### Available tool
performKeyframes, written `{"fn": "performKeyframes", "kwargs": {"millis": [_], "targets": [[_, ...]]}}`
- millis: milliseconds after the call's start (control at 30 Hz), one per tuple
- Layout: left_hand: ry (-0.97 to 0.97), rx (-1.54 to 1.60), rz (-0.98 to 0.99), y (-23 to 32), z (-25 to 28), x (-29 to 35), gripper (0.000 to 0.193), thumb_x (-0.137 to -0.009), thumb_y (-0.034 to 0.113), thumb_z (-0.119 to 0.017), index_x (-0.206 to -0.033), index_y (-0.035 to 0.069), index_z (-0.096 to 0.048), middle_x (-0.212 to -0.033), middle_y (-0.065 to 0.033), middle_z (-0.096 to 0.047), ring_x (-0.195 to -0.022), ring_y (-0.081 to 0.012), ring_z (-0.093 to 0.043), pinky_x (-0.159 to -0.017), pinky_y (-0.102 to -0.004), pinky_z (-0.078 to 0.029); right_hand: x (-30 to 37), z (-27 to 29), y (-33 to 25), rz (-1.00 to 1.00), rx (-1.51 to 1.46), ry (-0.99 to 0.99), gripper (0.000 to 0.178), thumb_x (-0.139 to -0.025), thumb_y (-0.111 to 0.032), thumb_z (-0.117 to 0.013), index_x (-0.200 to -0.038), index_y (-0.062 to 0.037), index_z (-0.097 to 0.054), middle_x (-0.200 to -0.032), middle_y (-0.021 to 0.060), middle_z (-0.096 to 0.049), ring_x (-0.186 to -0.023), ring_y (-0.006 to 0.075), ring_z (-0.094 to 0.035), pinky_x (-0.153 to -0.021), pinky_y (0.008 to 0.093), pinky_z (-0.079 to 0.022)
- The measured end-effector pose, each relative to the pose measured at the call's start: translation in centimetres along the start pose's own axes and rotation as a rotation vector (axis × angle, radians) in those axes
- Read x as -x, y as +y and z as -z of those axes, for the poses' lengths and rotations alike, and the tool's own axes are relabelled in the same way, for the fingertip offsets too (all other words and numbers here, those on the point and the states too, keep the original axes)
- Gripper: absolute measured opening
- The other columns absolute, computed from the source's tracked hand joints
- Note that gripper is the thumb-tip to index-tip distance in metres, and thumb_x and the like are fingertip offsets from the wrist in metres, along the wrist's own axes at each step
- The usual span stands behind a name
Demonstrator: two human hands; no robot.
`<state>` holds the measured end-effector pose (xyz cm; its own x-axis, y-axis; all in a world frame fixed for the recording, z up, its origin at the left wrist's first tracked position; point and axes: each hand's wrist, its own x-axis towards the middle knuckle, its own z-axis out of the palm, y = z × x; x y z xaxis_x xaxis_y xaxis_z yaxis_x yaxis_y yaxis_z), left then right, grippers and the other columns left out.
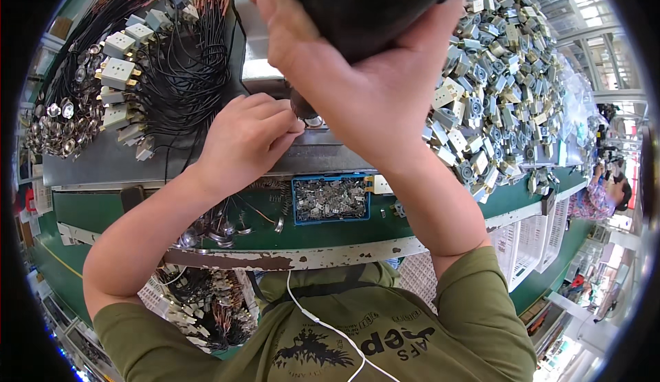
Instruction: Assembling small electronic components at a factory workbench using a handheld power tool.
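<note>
My right hand (375,90) is wrapped round the thick body of a black electric screwdriver (364,21) in the upper middle. Its narrow end points down beside the fingertips of my left hand (247,134). Those fingers are pinched together at a small shiny metal piece (315,121) on the grey metal work surface (302,158). What they grip is hidden behind the knuckles. Just beyond stands a white and silver metal block (261,72). Closer to me, a blue tray (331,220) holds many small metal parts.
Black wires (189,79) with white and grey blocks (118,72) and shiny metal cups (67,110) lie at left. A large heap of grey and cream socket blocks (481,93) covers the right side. White crates (526,251) stand lower right; a person (605,196) sits beyond.
</note>
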<state>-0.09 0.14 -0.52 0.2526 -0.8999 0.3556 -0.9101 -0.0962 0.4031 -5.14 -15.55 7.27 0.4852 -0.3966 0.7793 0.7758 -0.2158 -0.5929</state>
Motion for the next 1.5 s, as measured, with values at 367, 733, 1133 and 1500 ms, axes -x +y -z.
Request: {"fn": "performKeyframes", "kwargs": {"millis": [367,733,1133,1500], "targets": [[-0.079,0.172,0.275,0.6,0.5,-0.8,0.017,-0.089,0.017,-0.075,-0.095,0.004,-0.064,-0.098,-0.0109,-0.068,-0.096,-0.0331,-0.067,-0.084,-0.0442,-0.054,-1.2,-0.1,-1.3,-0.394,-0.117,-0.172,0.076,-0.089,0.004,-0.07,-0.152,-0.0032,-0.027,-0.113,0.0103,-0.063,-0.095,0.0164,-0.068,-0.079,0.0294,-0.057],[-0.172,0.027,0.167,-2.1,-0.9,-0.8,0.03,-0.092,0.03,-0.072,-0.095,0.001,-0.063,-0.093,-0.0129,-0.067,-0.09,-0.0349,-0.068,-0.079,-0.0449,-0.056,1.2,-0.8,-2.1,-0.348,0.01,-0.064,0.071,-0.081,0.007,-0.078,-0.139,0.0033,-0.038,-0.106,0.012,-0.066,-0.09,0.0168,-0.07,-0.077,0.0282,-0.057],[-0.17,0.113,0.138,-1.9,-0.7,-0.9,0.03,-0.093,0.026,-0.072,-0.104,0.0,-0.062,-0.096,-0.0143,-0.067,-0.092,-0.0365,-0.069,-0.08,-0.0462,-0.057,1.1,0.1,-0.3,-0.399,0.021,-0.255,0.027,-0.079,0.008,-0.078,-0.103,0.0041,-0.067,-0.096,0.0103,-0.072,-0.082,0.0175,-0.071,-0.075,0.0289,-0.058],[-0.127,-0.06,-0.074,0.0,-0.1,-0.9,0.036,-0.087,0.027,-0.075,-0.118,0.01,-0.067,-0.098,-0.0074,-0.064,-0.093,-0.026,-0.07,-0.075,-0.0397,-0.055,-1.1,2.2,-5.9,-0.251,0.233,-0.077,0.078,-0.099,-0.004,-0.06,-0.161,-0.0055,-0.012,-0.114,0.0251,-0.064,-0.067,0.0158,-0.063,-0.06,0.0294,-0.054]]}}
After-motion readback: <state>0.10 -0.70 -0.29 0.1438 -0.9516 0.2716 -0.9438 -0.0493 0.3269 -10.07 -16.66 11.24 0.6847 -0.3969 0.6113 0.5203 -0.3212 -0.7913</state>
